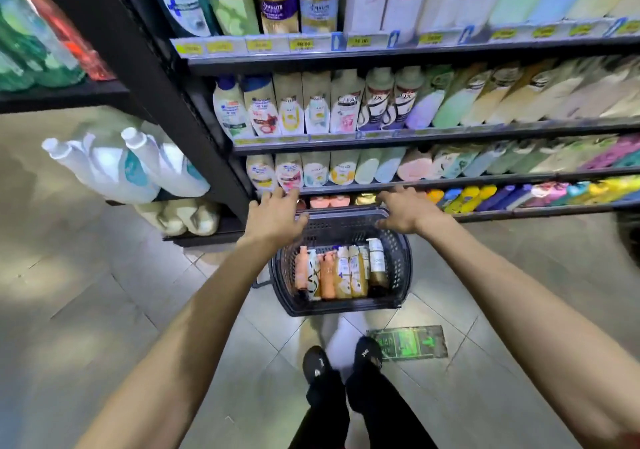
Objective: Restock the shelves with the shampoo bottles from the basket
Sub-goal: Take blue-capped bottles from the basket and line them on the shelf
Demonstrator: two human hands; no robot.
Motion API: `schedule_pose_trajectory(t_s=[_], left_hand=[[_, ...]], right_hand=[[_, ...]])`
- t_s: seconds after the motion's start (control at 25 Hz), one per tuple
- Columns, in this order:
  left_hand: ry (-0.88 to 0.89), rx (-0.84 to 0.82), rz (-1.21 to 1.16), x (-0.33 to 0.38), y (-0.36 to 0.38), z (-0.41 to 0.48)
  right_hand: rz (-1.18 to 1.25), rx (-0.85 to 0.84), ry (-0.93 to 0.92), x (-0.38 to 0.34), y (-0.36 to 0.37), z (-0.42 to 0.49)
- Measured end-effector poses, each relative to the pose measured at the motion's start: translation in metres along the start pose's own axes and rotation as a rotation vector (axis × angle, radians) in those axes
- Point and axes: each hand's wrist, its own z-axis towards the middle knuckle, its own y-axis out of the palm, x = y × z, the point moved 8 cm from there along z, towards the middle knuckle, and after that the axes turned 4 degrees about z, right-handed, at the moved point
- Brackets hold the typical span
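head camera looks down at a shop aisle. a black basket (400,265) sits on the tiled floor (104,310), just in front of the shelves (415,138). inside the basket the shampoo bottles (341,272) lie side by side in a row, caps pointing to the far side. some are orange, some are white, some are gold, and the one on the right has a white top and a brown bottom.

both bare arms reach out over the basket. the left hand (273,213) is above the far left corner of the basket, with its fingers spread and stretched forward toward the low shelf. the right hand (405,211) is above the far right corner, fingers also spread and flat. neither hand holds a bottle. the thumbs are close to the far rim, but i cannot tell if they touch it.

the shelves are full of bottles standing in rows, white, green, yellow, pink and purple. yellow price tags (301,44) run along the top shelf edge. to the left, big white bottles (138,168) stand on a side shelf.

near the bottom, two black shoes (317,362) stand on the floor. a green sticker (408,343) is stuck to the floor just right of them.
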Motion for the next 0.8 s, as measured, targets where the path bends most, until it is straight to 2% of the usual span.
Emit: schedule_pose_trajectory(t_s=[0.28, 0.48, 0.8], left_hand=[[-0.012, -0.121, -0.098, -0.005, 0.099, 0.032], [0.015, -0.171, -0.155, 0.008, 0.178, 0.070], [0.011, -0.246, -0.304, 0.021, 0.396, 0.156]], right_hand=[[0.092, -0.182, 0.027, 0.019, 0.087, 0.052], [0.135, -0.207, 0.064, 0.046, 0.156, 0.099], [0.260, -0.212, 0.103, 0.094, 0.342, 0.224]])
